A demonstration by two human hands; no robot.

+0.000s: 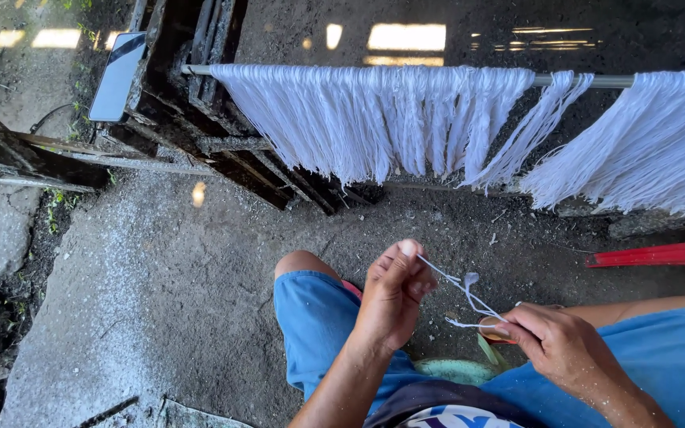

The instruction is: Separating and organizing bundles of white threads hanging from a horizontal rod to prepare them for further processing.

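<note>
My left hand [394, 293] is raised over my lap, its thumb and fingers pinched on one end of a thin white thread [461, 289]. The thread runs down and right to my right hand [552, 341], which pinches its other end and also holds a small brownish object [491, 333] that is mostly hidden by the fingers. A small knot or loop shows in the middle of the thread. Both hands hover above my knees in blue shorts [315, 317].
A metal rod [604, 81] carries hanging bundles of white threads [374, 119] across the top. A dark wooden frame [192, 103] stands at the upper left with a phone [118, 75] leaning on it. A red plastic piece [660, 254] lies at right, above the concrete ground [160, 277].
</note>
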